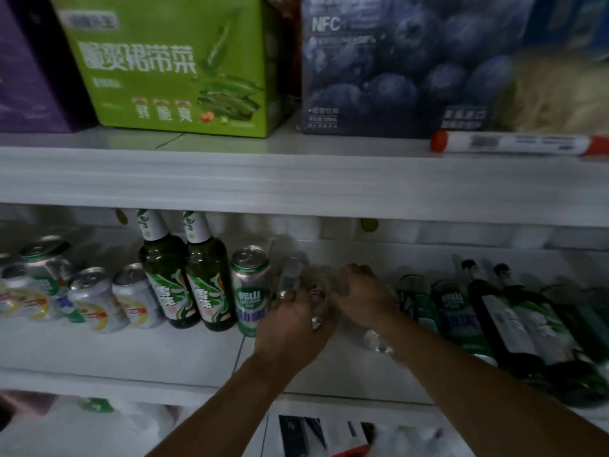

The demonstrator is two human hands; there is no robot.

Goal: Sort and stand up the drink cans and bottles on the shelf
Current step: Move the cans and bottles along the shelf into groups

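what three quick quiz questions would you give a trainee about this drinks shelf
1. True or false: the two green beer bottles stand upright.
2. Where is the tall green can? A: left of those bottles. B: just right of those bottles. C: on the upper shelf.
3. Which hand is nearer that can?

Key: 1 true. 2 B. 3 the left hand.
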